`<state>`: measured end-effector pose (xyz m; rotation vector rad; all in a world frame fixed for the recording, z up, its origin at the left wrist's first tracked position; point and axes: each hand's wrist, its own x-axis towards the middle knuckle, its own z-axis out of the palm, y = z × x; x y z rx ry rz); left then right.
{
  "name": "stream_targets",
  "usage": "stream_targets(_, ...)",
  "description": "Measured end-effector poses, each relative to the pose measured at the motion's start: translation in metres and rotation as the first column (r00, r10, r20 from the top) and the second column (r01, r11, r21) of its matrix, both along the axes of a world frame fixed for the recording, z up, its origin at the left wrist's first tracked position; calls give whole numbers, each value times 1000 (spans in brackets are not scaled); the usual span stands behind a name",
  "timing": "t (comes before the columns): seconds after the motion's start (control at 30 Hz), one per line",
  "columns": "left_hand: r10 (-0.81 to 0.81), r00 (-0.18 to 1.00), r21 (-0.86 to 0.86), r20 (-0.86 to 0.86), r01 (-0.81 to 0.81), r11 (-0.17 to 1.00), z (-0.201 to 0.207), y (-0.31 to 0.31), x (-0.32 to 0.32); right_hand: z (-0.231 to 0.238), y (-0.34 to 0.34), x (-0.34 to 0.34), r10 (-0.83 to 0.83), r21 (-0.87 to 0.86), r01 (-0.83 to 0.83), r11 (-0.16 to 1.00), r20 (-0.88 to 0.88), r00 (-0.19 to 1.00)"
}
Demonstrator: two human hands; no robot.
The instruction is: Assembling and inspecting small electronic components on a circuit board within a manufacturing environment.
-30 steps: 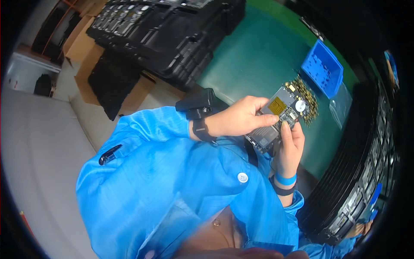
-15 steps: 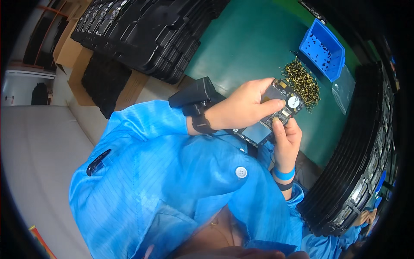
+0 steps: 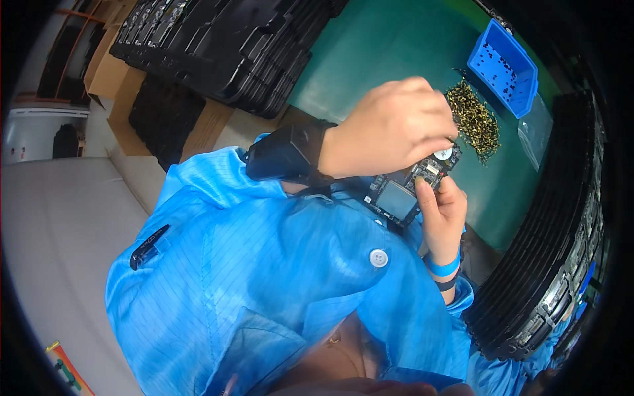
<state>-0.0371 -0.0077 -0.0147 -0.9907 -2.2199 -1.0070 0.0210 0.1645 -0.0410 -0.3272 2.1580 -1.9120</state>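
A dark circuit board (image 3: 397, 200) with a large grey pad and a round white sticker lies slanted in front of my chest. My right hand (image 3: 444, 212) grips its near right edge, thumb on top. Over the board's far end my left hand (image 3: 395, 125) is bent down with its fingers curled together. Its fingertips meet beside the sticker, and whatever they pinch is hidden. Just past that hand lies a pile of small black-and-yellow parts (image 3: 477, 122) on the green table mat (image 3: 370, 46).
Behind the pile stands a blue bin (image 3: 523, 92) with small black bits inside. A clear plastic bag (image 3: 533, 137) lies beside it. Stacks of black trays rise at left (image 3: 224, 56) and right (image 3: 528, 244). An open cardboard box (image 3: 205, 129) sits at the left; a co-worker's blue sleeve (image 3: 512, 373) shows lower right.
My left hand has let go of its flat hold on the board and turned over, lifting its back and curling its fingers over the far end. My right hand keeps its grip.
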Motion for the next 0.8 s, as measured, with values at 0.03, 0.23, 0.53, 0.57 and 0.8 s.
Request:
stream_targets(0.03,21,999,-42,-31,-23,999,2,5,0,2,0,-1,-7,86,12,996,-57,998)
stream_targets(0.23,-27,991,-304,-129,-14,953,7,5,-3,14,-3,-2,-12,407,134,904,-288,958)
stream_targets(0.53,-165,984,-374,-69,128,918,5,3,-9,17,8,-1,31,458,107,882,-284,958)
stream_targets(0.57,-171,983,-375,-69,133,918,4,3,-11,17,10,0,30,404,44,914,-175,984)
stream_targets(0.8,-179,984,-276,11,175,945,0,16,-17,13,21,-2,-22,296,53,954,-107,994)
